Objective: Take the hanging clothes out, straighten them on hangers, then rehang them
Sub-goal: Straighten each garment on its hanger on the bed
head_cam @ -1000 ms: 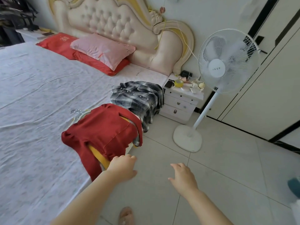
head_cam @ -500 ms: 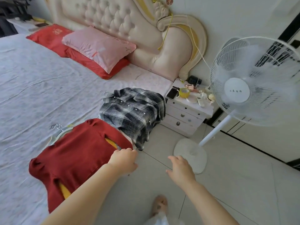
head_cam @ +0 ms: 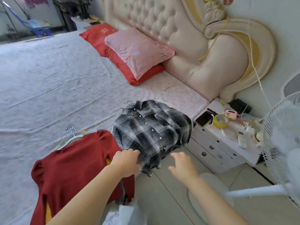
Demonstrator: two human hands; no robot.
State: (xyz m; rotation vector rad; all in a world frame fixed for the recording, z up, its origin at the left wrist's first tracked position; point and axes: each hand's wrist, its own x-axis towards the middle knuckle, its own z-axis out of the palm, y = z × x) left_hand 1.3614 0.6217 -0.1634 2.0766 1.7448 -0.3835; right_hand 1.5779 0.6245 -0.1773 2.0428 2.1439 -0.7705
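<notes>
Both garments are out, lying on hangers [head_cam: 71, 129] at the edge of the bed [head_cam: 48, 78]: the red sweater [head_cam: 78, 161] nearest, the plaid shirt [head_cam: 151, 127] just beyond, partly draped over the side. Straightening seems under way and rehanging remains. The left hand [head_cam: 125, 161] curls its fingers on the plaid shirt's hem, while the right hand [head_cam: 183, 163] hovers beside it, spread and empty.

Nothing reads clearly. At eleven o'clock, the red pillow [head_cam: 97, 38] carries a white printed emblem, its characters too blurred to make out. At twelve o'clock, the pink pillow [head_cam: 138, 51] bears a thin line of dark cursive along its right edge, also illegible.
</notes>
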